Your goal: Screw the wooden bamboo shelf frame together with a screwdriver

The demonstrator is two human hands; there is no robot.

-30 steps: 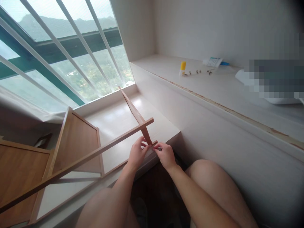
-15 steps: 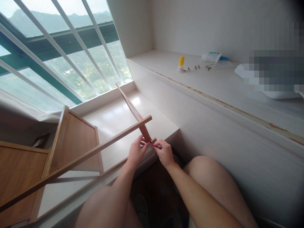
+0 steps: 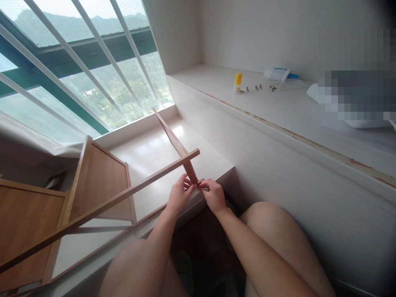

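Note:
A wooden frame (image 3: 133,190) stands in front of me, with a long rail running from lower left and a tapered slat (image 3: 175,140) crossing it. My left hand (image 3: 180,193) grips the near end of that slat between thumb and fingers. At the same end, my right hand (image 3: 213,194) is pinched close against the wood, its fingertips touching the left thumb or nearly so. What the right fingers hold is too small and hidden to make out.
On the white ledge (image 3: 297,103) at right stand a yellow-capped glue bottle (image 3: 237,83), several small screws (image 3: 256,87) and a white-and-blue packet (image 3: 278,74). Wooden panels (image 3: 100,177) rise at left. A barred window (image 3: 93,70) is behind; the ledge edge is chipped.
My right fingers have shifted slightly up and in against the slat's end. The view has moved a little; the left hand keeps its hold.

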